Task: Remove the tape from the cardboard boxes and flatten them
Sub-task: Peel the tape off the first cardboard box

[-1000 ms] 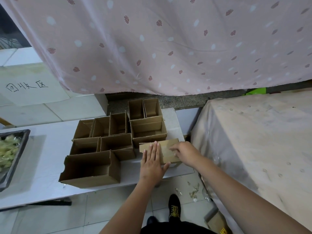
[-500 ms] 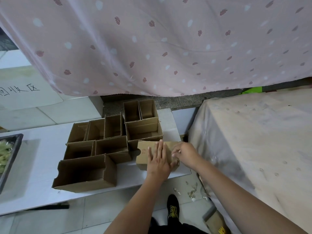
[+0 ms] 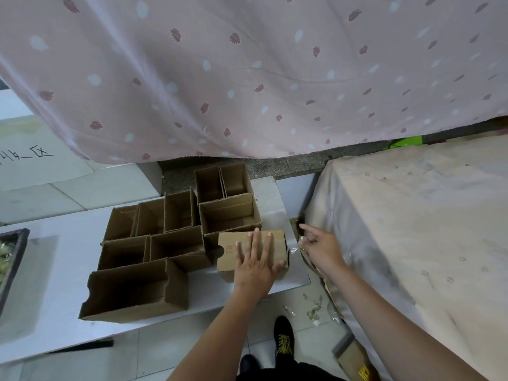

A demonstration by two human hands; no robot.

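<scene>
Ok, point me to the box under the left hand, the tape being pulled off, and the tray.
box (image 3: 233, 250): head view, bare top panel near the printed mark.
tape (image 3: 294, 250): head view, clear strip between box end and right hand.
tray (image 3: 13, 259): head view, dark right rim.

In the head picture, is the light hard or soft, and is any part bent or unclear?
Head view: soft, even light, with only faint shadows under the cardboard boxes; wide-angle bending toward the edges; the right hand and its clear tape look slightly smeared.
</scene>
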